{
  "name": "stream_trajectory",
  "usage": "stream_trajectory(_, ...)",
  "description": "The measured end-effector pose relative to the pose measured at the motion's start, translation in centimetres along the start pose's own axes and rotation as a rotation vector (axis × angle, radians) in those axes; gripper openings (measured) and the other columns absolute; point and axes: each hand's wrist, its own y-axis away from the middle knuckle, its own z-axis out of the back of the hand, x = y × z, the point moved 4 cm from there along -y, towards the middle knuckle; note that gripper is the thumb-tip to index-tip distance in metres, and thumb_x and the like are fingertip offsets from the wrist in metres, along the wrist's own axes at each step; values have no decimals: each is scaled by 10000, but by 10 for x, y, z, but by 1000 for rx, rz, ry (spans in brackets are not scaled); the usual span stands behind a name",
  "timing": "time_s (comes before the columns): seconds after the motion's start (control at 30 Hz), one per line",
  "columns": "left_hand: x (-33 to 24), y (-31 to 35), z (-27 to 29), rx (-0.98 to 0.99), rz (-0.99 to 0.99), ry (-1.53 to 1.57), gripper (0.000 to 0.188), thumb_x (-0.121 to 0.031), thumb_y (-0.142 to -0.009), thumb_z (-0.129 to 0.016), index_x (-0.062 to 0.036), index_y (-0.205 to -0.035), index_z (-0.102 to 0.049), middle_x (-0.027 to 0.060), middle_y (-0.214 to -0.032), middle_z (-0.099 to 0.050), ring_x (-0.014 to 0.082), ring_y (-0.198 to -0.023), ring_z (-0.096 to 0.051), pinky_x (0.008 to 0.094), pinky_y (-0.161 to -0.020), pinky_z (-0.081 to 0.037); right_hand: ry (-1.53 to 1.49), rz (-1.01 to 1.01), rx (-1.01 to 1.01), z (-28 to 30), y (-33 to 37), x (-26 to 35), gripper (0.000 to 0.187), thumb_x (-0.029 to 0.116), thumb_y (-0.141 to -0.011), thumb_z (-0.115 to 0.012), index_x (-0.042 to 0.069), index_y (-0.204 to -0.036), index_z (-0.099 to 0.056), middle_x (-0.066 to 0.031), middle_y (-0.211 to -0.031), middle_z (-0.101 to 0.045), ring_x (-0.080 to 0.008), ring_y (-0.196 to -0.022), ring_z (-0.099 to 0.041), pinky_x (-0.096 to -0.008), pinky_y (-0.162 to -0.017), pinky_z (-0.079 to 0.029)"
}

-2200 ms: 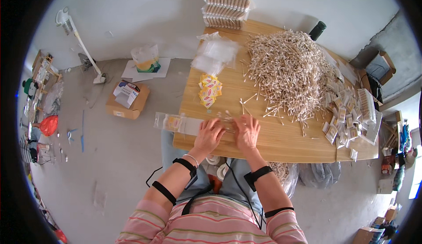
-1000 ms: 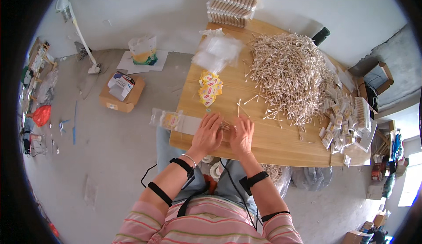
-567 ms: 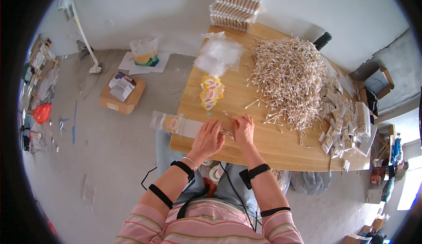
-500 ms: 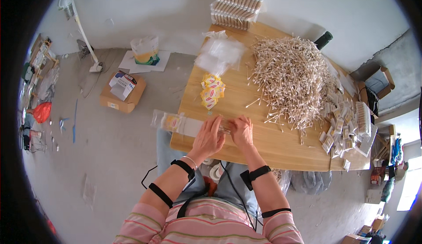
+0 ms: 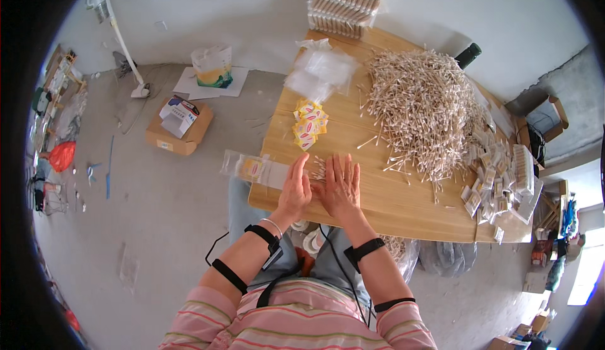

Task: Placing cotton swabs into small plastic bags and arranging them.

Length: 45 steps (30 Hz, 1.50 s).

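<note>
A small bunch of cotton swabs (image 5: 319, 169) lies on the table near its front edge, between my hands. My left hand (image 5: 293, 191) stands on edge at the bunch's left side, fingers stretched out. Flat over the right part of the bunch lies my right hand (image 5: 339, 187), its fingers extended and slightly apart. Left of my left hand is a clear plastic bag (image 5: 275, 175) with a yellow-and-white card (image 5: 251, 168) in it; its end juts past the table's left edge. My palms hide part of the swabs.
A large heap of loose cotton swabs (image 5: 422, 107) covers the table's right half. Beyond my hands are yellow cards (image 5: 309, 125) and clear bags (image 5: 320, 74). Filled swab packs (image 5: 343, 6) are stacked at the back, with small packs (image 5: 490, 176) at the right. A carton (image 5: 179, 126) stands on the floor.
My fingers have straightened from a curled grip around the swabs. My right hand now lies flat over them, and the left has turned on edge beside them. The view has shifted slightly.
</note>
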Motion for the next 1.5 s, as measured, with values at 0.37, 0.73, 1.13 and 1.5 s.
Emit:
stream_trajectory(0.37,1,-2,0,-12,-9,3,505,82,-885,-429,-9,-1378,-372,237,-1319,-480,418,-1219,-466,441,-1013,-423,82,14,109,8,12,1,747,459,-898,-556,70,-1482,-300,-167,-1555,-238,-374,-1459,-137,-542,-1172,-67)
stream_trajectory(0.73,1,-1,1,-24,-7,10,511,88,-862,-444,-20,-1359,-395,233,-1316,-488,418,-1207,-477,443,-1005,-427,37,75,120,9,17,-7,717,436,-902,-569,89,-1476,-315,-127,-1552,-263,-315,-1462,-167,-500,-1180,-118)
stream_trajectory(1.13,-1,-2,2,-30,17,22,497,86,-873,-444,-45,-1351,-406,234,-1302,-497,428,-1196,-482,452,-985,-436,-308,77,-296,6,19,-13,205,118,-777,-700,72,-974,-668,-109,-1266,-574,-348,-1234,-477,-493,-1019,-385)
stream_trajectory(1.5,1,-2,1,-24,30,9,490,69,-874,-448,-44,-1349,-403,226,-1297,-501,420,-1190,-488,447,-993,-438,-39,45,-95,11,41,9,619,291,-811,-687,47,-1349,-501,-149,-1489,-371,-358,-1403,-286,-502,-1132,-240)
